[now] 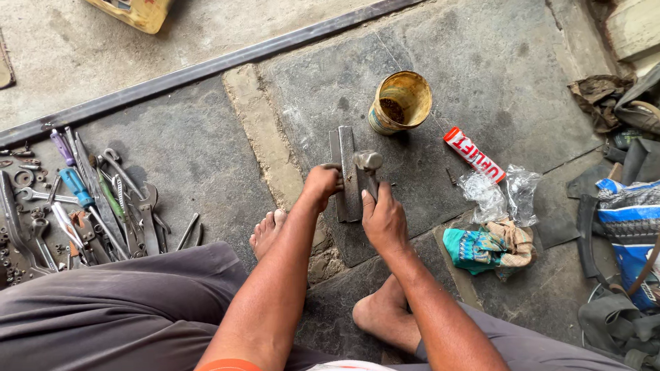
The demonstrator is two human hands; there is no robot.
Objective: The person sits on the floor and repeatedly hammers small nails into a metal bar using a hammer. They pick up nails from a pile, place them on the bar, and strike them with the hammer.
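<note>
Left hand (322,184) fingers clamped on one steel bar (346,172); right hand (383,220) gripping one hammer (368,165). One tin can (401,103), one red tube (473,154) nearby.

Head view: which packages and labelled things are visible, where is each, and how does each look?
Round yellow tin can: above the hands, open, rusty inside.
Red and white tube: right of the can, lying flat.
Clear plastic wrapper: below the tube, crumpled.
Blue and white printed bag: right edge.
</note>
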